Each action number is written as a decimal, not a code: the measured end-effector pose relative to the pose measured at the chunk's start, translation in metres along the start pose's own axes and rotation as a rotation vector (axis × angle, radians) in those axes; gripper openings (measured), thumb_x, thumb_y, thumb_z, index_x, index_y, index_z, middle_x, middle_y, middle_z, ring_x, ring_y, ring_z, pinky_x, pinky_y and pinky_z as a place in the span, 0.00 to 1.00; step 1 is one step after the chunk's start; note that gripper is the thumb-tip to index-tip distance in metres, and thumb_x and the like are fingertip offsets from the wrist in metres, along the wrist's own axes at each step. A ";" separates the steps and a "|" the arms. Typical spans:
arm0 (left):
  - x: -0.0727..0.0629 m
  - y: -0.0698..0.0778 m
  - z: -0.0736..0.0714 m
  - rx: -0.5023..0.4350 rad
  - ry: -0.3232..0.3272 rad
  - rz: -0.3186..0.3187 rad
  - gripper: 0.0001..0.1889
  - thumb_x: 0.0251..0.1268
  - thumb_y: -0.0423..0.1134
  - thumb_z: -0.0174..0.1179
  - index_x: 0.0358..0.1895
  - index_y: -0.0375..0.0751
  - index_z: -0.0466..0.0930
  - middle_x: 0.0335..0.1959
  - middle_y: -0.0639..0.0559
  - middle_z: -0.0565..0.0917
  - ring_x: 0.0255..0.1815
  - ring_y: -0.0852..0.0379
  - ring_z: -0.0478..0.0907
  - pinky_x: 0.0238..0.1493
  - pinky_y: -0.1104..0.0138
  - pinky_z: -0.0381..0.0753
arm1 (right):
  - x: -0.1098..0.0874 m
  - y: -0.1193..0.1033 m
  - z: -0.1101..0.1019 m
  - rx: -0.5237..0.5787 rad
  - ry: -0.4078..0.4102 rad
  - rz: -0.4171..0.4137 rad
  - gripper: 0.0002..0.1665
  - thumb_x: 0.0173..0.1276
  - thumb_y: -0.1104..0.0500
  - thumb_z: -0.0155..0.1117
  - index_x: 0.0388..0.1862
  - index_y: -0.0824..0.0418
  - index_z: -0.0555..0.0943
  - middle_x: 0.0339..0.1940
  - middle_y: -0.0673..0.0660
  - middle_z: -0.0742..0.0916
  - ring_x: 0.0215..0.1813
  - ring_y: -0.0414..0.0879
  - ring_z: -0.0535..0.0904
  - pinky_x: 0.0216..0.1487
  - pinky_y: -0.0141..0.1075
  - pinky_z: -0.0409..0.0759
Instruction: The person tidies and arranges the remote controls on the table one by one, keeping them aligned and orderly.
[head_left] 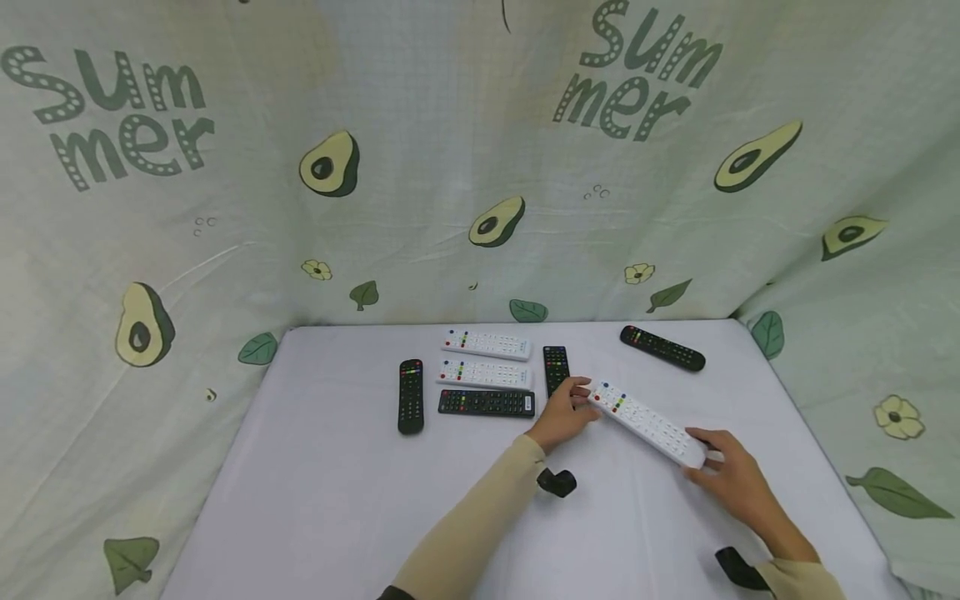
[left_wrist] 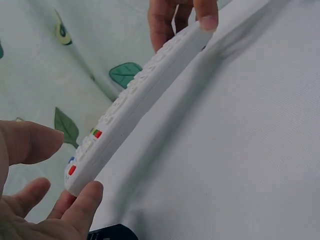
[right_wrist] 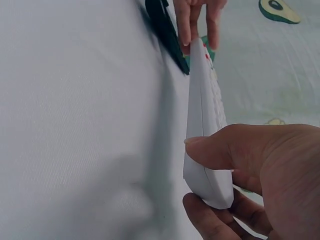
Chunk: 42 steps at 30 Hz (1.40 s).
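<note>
A white remote control [head_left: 648,423] with colored buttons is held slanting above the table, its shadow below it in both wrist views. My right hand [head_left: 737,482] pinches its near end, thumb [right_wrist: 215,150] on one side and fingers curled beneath. At the far end, my left hand [head_left: 564,417] touches the tip with extended fingers [left_wrist: 85,210], while its thumb [left_wrist: 35,142] stands apart from the remote. Just behind the left hand lies a black remote [head_left: 556,367], partly covered by that hand.
Two white remotes, the back one [head_left: 486,345] and the front one [head_left: 484,375], lie parallel above a black remote [head_left: 486,403]. Another black remote [head_left: 411,397] lies lengthwise at left, and one more black remote [head_left: 662,348] rests back right. A printed cloth [head_left: 420,275] rises behind the table.
</note>
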<state>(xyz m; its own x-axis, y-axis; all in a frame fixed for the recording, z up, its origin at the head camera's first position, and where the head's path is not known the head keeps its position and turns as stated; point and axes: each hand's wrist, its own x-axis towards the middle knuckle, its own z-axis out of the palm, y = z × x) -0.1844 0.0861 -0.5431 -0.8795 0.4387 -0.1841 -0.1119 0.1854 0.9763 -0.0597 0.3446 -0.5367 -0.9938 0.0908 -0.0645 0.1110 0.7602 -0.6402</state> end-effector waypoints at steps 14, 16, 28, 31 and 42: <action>-0.011 -0.003 -0.029 -0.112 0.023 -0.024 0.28 0.69 0.24 0.66 0.72 0.34 0.76 0.59 0.47 0.81 0.53 0.60 0.80 0.52 0.70 0.85 | -0.002 -0.026 0.014 0.044 -0.056 -0.036 0.41 0.60 0.70 0.78 0.71 0.76 0.72 0.64 0.74 0.77 0.62 0.69 0.76 0.59 0.53 0.85; -0.012 -0.004 -0.034 -0.127 0.016 -0.015 0.28 0.68 0.23 0.65 0.71 0.33 0.77 0.59 0.46 0.82 0.51 0.60 0.80 0.51 0.71 0.85 | -0.003 -0.031 0.015 0.062 -0.065 -0.036 0.41 0.60 0.69 0.78 0.71 0.76 0.72 0.64 0.73 0.77 0.62 0.67 0.76 0.59 0.52 0.86; -0.028 -0.009 -0.057 -0.266 -0.028 0.010 0.24 0.74 0.23 0.57 0.71 0.29 0.75 0.63 0.38 0.83 0.58 0.52 0.83 0.63 0.62 0.84 | -0.011 -0.054 0.023 0.149 -0.149 -0.023 0.44 0.60 0.65 0.81 0.72 0.73 0.70 0.68 0.72 0.79 0.64 0.64 0.79 0.60 0.44 0.86; -0.033 -0.011 -0.064 -0.311 -0.033 0.016 0.22 0.78 0.23 0.52 0.71 0.27 0.74 0.66 0.35 0.80 0.61 0.49 0.82 0.66 0.59 0.83 | -0.013 -0.061 0.028 0.187 -0.186 -0.017 0.45 0.59 0.64 0.82 0.72 0.73 0.70 0.65 0.70 0.81 0.64 0.62 0.81 0.59 0.42 0.86; -0.052 -0.019 -0.087 -0.338 -0.005 0.005 0.21 0.81 0.24 0.50 0.71 0.25 0.74 0.67 0.33 0.79 0.56 0.52 0.83 0.62 0.60 0.85 | -0.021 -0.086 0.055 0.301 -0.258 0.012 0.51 0.51 0.64 0.87 0.73 0.69 0.71 0.59 0.63 0.82 0.58 0.52 0.81 0.55 0.38 0.87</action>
<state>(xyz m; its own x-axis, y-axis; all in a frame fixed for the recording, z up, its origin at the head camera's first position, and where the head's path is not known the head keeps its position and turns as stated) -0.1764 -0.0165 -0.5417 -0.8785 0.4429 -0.1792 -0.2553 -0.1180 0.9596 -0.0485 0.2418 -0.5223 -0.9663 -0.0957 -0.2390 0.1527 0.5343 -0.8314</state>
